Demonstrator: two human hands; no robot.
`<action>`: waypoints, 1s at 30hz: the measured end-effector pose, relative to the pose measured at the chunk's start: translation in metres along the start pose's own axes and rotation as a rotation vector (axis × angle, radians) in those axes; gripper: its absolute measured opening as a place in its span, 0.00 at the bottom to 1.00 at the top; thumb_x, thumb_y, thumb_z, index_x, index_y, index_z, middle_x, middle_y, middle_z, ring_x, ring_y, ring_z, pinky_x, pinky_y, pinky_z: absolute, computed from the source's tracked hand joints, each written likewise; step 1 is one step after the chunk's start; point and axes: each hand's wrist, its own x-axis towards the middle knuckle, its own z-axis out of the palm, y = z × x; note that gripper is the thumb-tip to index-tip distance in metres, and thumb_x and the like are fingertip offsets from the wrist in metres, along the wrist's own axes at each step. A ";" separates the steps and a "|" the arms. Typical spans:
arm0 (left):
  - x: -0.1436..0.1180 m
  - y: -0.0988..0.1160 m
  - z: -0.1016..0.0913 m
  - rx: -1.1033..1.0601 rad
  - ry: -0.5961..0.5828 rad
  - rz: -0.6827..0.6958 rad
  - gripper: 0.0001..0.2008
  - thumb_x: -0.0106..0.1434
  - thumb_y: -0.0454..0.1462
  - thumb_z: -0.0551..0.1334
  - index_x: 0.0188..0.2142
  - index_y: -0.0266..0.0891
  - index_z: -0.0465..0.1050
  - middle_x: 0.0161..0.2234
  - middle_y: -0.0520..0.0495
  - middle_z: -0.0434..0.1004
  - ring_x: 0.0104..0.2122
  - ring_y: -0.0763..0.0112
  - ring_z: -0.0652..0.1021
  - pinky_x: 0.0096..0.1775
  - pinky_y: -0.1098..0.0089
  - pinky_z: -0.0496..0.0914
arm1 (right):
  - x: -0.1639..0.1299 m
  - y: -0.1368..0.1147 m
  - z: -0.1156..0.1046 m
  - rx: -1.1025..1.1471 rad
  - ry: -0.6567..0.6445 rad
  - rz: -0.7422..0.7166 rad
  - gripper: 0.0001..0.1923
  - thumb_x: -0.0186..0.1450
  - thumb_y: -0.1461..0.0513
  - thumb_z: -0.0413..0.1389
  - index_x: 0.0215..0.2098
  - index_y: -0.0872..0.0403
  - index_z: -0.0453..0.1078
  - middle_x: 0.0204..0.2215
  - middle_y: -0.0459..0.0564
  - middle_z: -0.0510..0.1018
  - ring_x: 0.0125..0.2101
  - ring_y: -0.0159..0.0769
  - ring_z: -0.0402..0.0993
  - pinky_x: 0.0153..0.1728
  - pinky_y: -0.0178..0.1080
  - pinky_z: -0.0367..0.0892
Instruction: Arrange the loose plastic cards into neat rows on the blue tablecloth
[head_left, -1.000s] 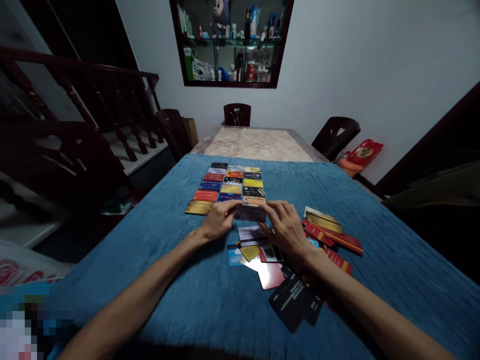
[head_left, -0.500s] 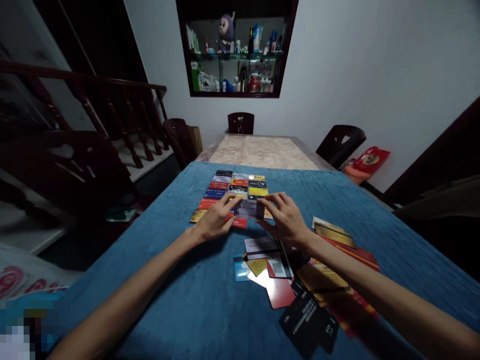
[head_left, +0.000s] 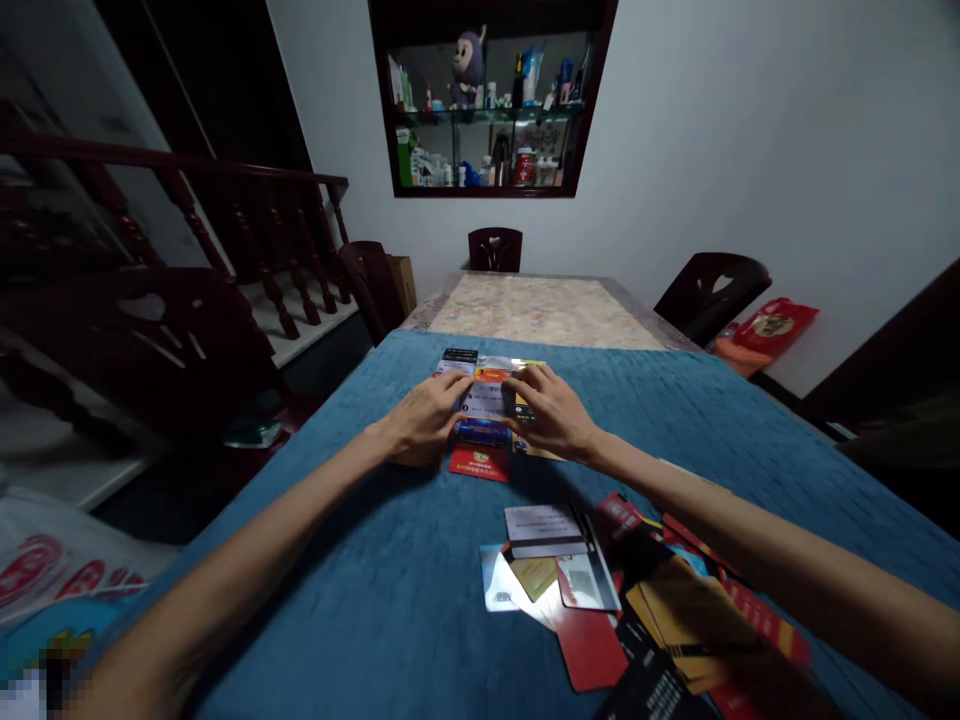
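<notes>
Both hands are meeting just above the middle of the frame over rows of cards [head_left: 480, 440] laid out on a blue cloth [head_left: 360, 560]. The left hand [head_left: 421, 418] and the right hand [head_left: 546, 412] are pinching a pale card [head_left: 485, 398] between them by its two short ends, fingers curled onto its edges, and are holding it over the laid-out rows. A red card [head_left: 478, 462] is lying at the near end of the rows, just below the hands, and a dark card [head_left: 459, 355] is showing at the far end.

In the lower right of the frame a loose heap of cards [head_left: 600, 600] is sprawling across the cloth, well apart from the hands, under the right forearm. Beyond the cloth, in the upper middle, a bare tabletop [head_left: 540, 310] is running toward a dark chair [head_left: 495, 249], and a wall cabinet [head_left: 491, 100] with bottles and a plush toy is hanging above it. A stair railing [head_left: 225, 230] is standing at the left.
</notes>
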 end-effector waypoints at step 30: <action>0.061 -0.130 0.046 0.018 -0.174 -0.324 0.15 0.53 0.30 0.60 0.42 0.34 0.74 0.42 0.41 0.75 0.41 0.60 0.77 0.44 0.67 0.72 | 0.107 0.047 0.091 0.088 -0.333 0.283 0.16 0.65 0.61 0.57 0.51 0.56 0.73 0.51 0.58 0.72 0.50 0.47 0.65 0.47 0.42 0.64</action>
